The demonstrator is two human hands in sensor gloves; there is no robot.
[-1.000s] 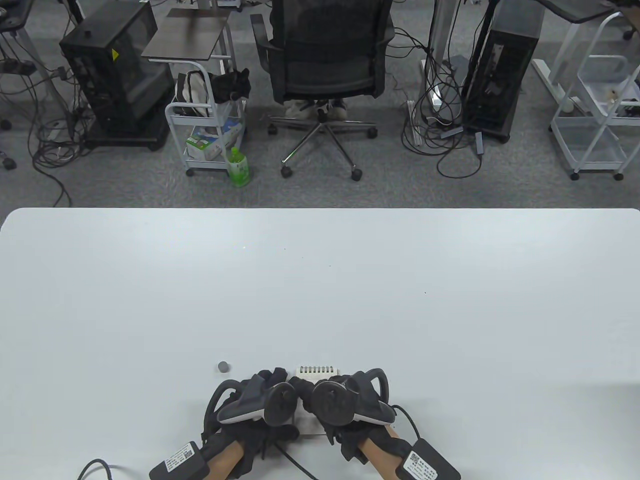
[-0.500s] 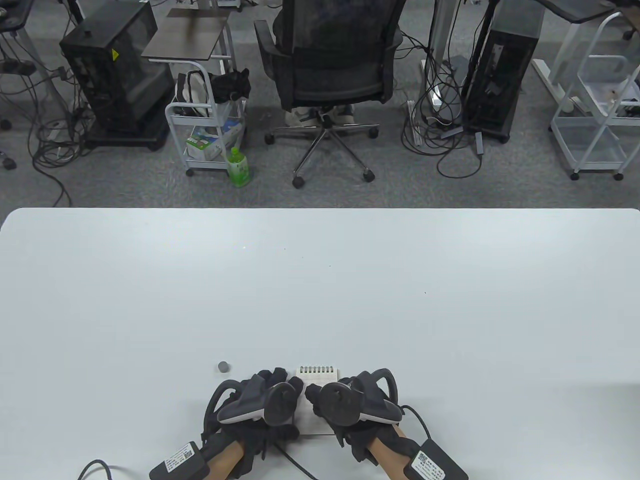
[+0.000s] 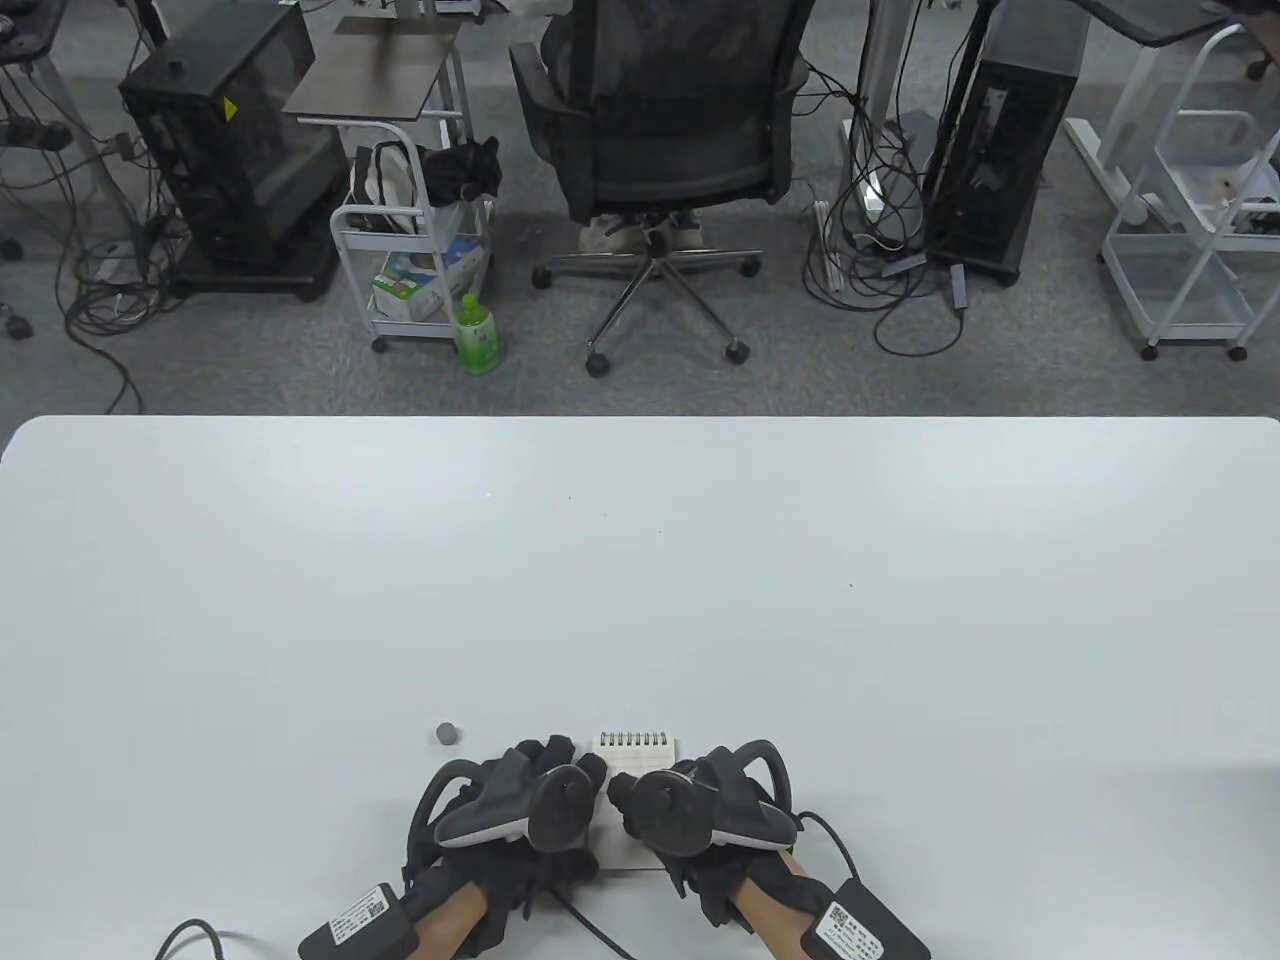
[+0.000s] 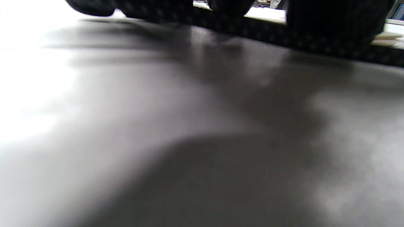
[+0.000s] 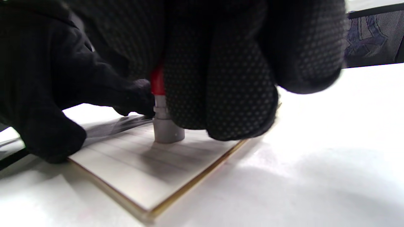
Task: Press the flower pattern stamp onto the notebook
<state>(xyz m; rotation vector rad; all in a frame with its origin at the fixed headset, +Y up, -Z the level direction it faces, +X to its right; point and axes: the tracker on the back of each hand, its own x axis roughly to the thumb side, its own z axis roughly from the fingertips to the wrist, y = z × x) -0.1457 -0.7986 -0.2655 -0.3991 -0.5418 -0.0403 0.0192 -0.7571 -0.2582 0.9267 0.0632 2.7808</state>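
the notebook (image 3: 632, 790) lies flat on the table (image 3: 640, 600) at the near edge, a little left of centre, its spiral binding on the far side. most of it is covered by the two gloved hands, which sit side by side and almost touching over it.

the right hand (image 3: 690, 810) grips the stamp (image 5: 164, 119) with its fingers (image 5: 221, 94) curled round the upper part; the thumb closes in from the left. in the right wrist view the stamp stands upright, red above and grey below, with its grey base touching the lined page (image 5: 151, 167). the point of contact is near the middle of the visible page, back from the near corner. the notebook's brownish cover edge shows under the white sheets.

the left hand (image 3: 520, 810) rests at the left side of the notebook. in the left wrist view its fingers (image 4: 331, 25) lie low along the top of the frame over the dim table top, with a strip of the notebook just visible behind them; whether they press on the page or lie beside it i cannot tell, nor how far they are curled.

a small grey cap (image 3: 447, 733) sits on the table to the left of the notebook's far end, apart from both hands.
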